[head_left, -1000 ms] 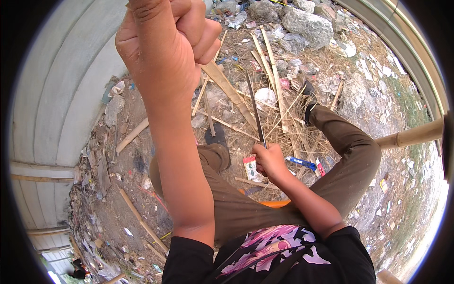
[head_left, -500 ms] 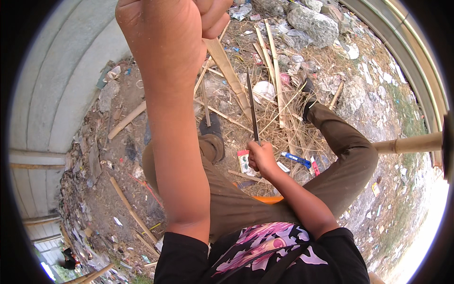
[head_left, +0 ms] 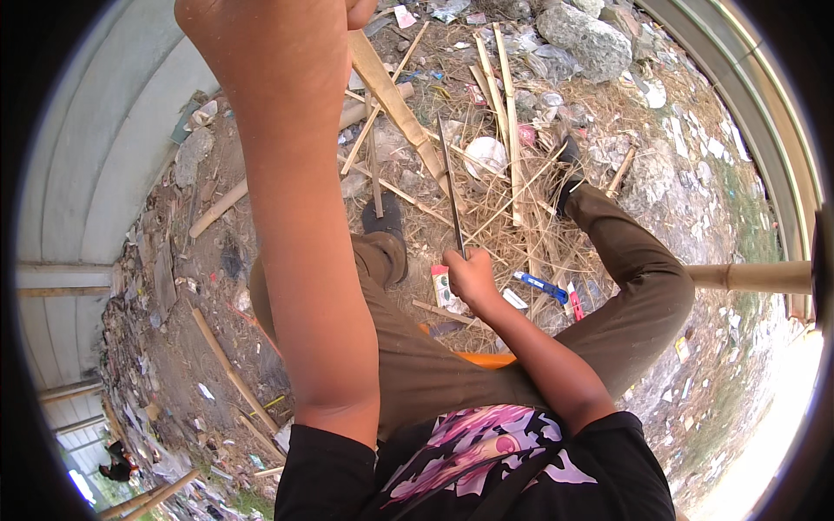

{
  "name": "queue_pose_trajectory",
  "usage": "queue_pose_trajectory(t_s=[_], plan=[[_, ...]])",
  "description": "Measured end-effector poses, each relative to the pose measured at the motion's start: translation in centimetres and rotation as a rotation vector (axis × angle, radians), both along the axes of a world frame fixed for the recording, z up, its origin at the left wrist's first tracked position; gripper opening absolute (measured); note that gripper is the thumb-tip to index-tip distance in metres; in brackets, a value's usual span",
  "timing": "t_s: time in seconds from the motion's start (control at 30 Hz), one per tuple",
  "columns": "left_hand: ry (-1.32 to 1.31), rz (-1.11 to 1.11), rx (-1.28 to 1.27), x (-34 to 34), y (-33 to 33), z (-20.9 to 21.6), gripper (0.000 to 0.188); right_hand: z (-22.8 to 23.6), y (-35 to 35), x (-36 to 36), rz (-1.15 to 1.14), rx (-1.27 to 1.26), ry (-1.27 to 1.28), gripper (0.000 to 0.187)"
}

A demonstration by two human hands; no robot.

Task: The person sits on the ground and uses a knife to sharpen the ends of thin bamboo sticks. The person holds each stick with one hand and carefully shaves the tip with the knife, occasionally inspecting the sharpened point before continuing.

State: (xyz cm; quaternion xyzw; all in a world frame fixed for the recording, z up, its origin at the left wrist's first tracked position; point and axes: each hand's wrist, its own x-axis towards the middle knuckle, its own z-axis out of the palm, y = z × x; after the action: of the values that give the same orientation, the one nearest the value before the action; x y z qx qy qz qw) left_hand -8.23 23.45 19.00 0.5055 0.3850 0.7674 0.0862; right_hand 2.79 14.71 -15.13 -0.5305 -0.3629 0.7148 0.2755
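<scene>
My left hand (head_left: 274,26) is raised at the top edge, partly cut off by the frame. Its curled fingers close on a long flat bamboo strip (head_left: 391,94), which slants down to the right. My right hand (head_left: 471,278) grips a knife by a handle hidden in the fist. The knife's long, narrow dark blade (head_left: 451,182) points up and away, and it crosses the strip's lower end in this view; whether they touch I cannot tell. Under my right hand lies a small red and white packet (head_left: 445,291).
Beside my right knee lie a blue box cutter (head_left: 540,286) and a red cutter (head_left: 575,302). Split bamboo strips (head_left: 511,130) and shavings cover the ground between my feet. A large rock (head_left: 584,43) sits farther off. Bamboo poles (head_left: 751,276) and a pale wall (head_left: 78,174) stand at the sides.
My left arm has shifted left, carrying the bamboo strip up and left. My right hand has moved slightly left, and the blade leans more to the left, now overlapping the strip.
</scene>
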Motion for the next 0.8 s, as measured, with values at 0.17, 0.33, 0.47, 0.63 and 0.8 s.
queue_pose_trajectory(t_s=[0.17, 0.33, 0.47, 0.63, 0.8], plan=[[-0.077, 0.044, -0.015, -1.1, -0.1, -0.8, 0.061, 8.4, 1.9, 1.9, -0.079, 0.361, -0.133, 0.027], [0.012, 0.001, 0.010, -1.2, -0.5, -0.6, 0.059, 13.1, 1.9, 2.3, -0.359, 0.822, 0.336, 0.026], [-0.033, 0.029, -0.004, 0.7, 0.8, -0.4, 0.058, 1.6, 1.8, 0.7, -0.003, 0.088, 0.046, 0.025], [-0.051, 0.013, -0.037, 0.1, 1.0, -0.8, 0.057, 5.0, 3.6, 2.0, -0.089, 0.159, -0.067, 0.028], [-0.008, -0.059, -0.015, -2.1, -1.0, -0.3, 0.058, 13.9, 2.3, 2.0, -0.262, 0.653, 0.216, 0.031]])
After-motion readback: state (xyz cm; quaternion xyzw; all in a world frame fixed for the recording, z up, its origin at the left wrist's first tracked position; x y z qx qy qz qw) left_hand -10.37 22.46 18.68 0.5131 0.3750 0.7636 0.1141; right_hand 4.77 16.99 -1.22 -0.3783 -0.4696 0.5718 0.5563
